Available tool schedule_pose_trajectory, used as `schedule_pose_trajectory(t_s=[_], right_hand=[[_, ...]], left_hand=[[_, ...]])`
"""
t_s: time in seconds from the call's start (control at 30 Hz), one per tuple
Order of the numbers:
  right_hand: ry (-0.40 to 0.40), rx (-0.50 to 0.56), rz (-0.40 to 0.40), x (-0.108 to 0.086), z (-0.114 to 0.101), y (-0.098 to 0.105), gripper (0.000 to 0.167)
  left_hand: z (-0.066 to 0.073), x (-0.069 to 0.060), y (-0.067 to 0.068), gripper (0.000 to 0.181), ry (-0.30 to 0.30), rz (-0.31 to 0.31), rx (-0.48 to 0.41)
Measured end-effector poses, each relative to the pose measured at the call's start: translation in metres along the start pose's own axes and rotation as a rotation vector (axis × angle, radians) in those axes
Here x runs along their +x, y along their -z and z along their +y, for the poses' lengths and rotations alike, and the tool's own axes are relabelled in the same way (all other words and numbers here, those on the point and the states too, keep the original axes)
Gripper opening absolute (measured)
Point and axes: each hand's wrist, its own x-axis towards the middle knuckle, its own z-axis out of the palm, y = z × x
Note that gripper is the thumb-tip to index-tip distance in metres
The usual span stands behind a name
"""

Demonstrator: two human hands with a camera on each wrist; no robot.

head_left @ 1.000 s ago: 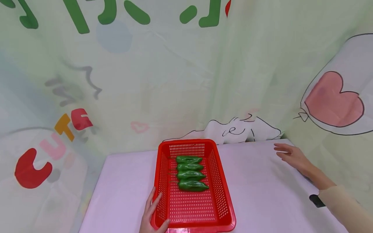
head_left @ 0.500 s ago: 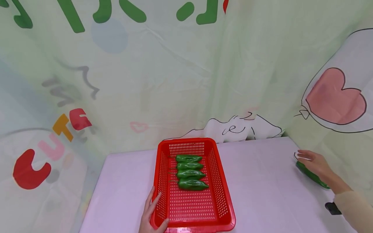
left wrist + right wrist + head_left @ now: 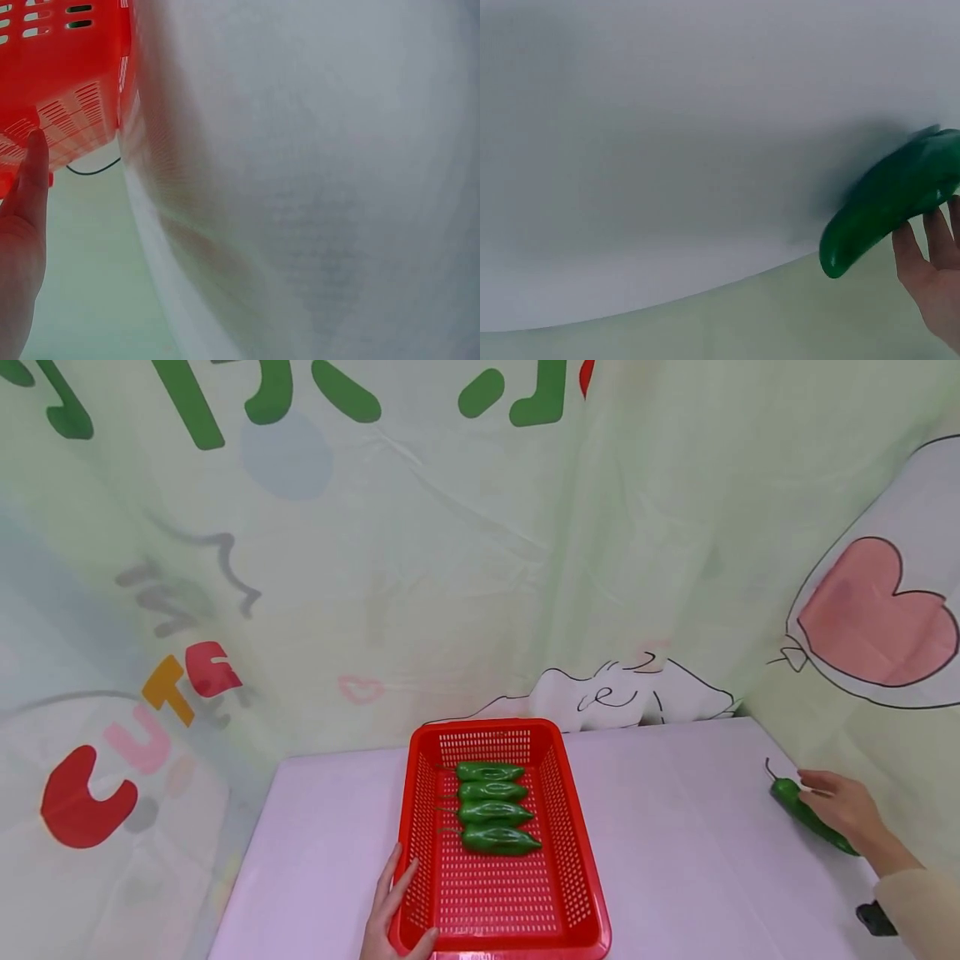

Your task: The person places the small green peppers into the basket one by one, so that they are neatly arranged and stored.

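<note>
A red plastic basket [image 3: 592, 893] stands on the table, with several green chili peppers [image 3: 498, 840] lying in a row inside it. My left hand [image 3: 384, 927] rests at its near left corner with straight fingers over the rim; the left wrist view shows a finger [image 3: 34, 180] extended against the basket wall [image 3: 67, 67]. On the table at the far right lies another green chili pepper [image 3: 795, 806], its stem pointing away. My right hand [image 3: 847, 810] is over it, and in the right wrist view extended fingertips touch the side of the pepper [image 3: 900, 187]. The thumb is hidden there.
A pale lilac cloth [image 3: 660, 835] covers the table. Printed fabric walls [image 3: 450, 568] rise behind it and along both sides. The right-hand wall [image 3: 862, 735] stands close to the single pepper.
My right hand has moved right and nearer, down to the single pepper, which was hidden under the arm at first and now shows. The left hand and basket have stayed in place.
</note>
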Motion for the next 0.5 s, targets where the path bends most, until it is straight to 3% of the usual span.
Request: schedule_pose_trajectory(t_s=[0.2, 0.5], right_hand=[[-0.006, 0.007, -0.032, 0.000, 0.014, -0.004, 0.051], [-0.033, -0.008, -0.033, 0.003, 0.014, -0.008, 0.055]], left_hand=[[0.000, -0.001, -0.001, 0.077, 0.010, 0.008, -0.005], [0.000, 0.001, -0.001, 0.078, 0.020, 0.005, -0.005]])
